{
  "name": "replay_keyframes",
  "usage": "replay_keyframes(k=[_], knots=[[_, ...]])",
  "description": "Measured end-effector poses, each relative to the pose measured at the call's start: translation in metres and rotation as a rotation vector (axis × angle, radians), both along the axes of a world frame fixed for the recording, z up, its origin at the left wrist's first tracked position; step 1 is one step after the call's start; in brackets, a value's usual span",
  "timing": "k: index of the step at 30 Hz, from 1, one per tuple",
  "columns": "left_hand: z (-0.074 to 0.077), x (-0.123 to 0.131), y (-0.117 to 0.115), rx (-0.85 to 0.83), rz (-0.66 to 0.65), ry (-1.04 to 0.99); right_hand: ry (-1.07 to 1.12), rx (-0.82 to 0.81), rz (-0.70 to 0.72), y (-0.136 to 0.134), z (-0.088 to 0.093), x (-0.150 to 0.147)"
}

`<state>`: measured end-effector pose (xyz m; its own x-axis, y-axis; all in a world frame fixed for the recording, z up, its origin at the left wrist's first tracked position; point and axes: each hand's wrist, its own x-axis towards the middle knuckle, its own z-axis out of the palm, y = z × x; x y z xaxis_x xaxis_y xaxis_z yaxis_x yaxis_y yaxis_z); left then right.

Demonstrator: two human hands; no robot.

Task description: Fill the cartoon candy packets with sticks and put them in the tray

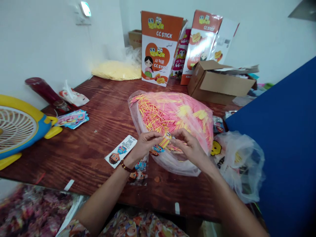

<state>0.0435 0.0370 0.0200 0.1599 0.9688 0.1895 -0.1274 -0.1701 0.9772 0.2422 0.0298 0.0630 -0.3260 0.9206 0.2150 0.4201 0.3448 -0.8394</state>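
Observation:
Between my two hands is a small printed packet (165, 141) with yellow sticks showing in it. My left hand (147, 142) pinches its left side, and my right hand (186, 143) grips its upper right edge. Both are held over the front of a big clear plastic bag (179, 166) full of thin pink and yellow sticks (154, 113). A white printed card (120, 151) with a cartoon face lies left of my left hand. Beneath my left wrist are clear printed packets (140, 171), partly hidden by the arm.
At left stand a yellow and blue fan (41, 126), a stack of printed packets (73, 119), a tissue pack (74, 97) and a dark red bottle (43, 90). Behind are printed cartons (158, 49) and an open cardboard box (222, 85). A plastic bag (244, 164) sits beside the blue panel (283, 138).

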Motion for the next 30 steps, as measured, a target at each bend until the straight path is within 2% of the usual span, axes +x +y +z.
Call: replay_keyframes(k=[7,10,13,15,18,20,23,26,30], knots=[[0.013,-0.014,-0.01,0.317,0.14,0.165,0.019,0.125,0.003,0.002,0.005,-0.01],[0.019,-0.023,-0.016,0.297,0.201,0.216,0.103,0.024,0.031,0.004,0.004,-0.02],[0.016,-0.037,-0.025,0.208,0.215,0.284,0.202,-0.144,0.062,0.007,-0.013,-0.031],[0.003,-0.046,-0.032,0.119,0.188,0.356,0.21,-0.249,0.066,0.008,-0.032,-0.039],[-0.034,-0.058,-0.043,-0.067,0.202,0.425,0.068,-0.377,0.081,0.006,-0.064,-0.057],[-0.06,-0.063,-0.048,-0.146,0.283,0.478,-0.125,-0.332,0.053,0.002,-0.08,-0.068],[-0.089,-0.067,-0.049,-0.147,0.324,0.625,-0.329,-0.16,0.008,0.0,-0.087,-0.072],[-0.099,-0.067,-0.046,-0.12,0.348,0.744,-0.378,-0.078,-0.039,0.006,-0.083,-0.048],[-0.096,-0.066,-0.044,-0.064,0.374,0.958,-0.525,-0.055,-0.204,0.021,-0.084,0.021]])
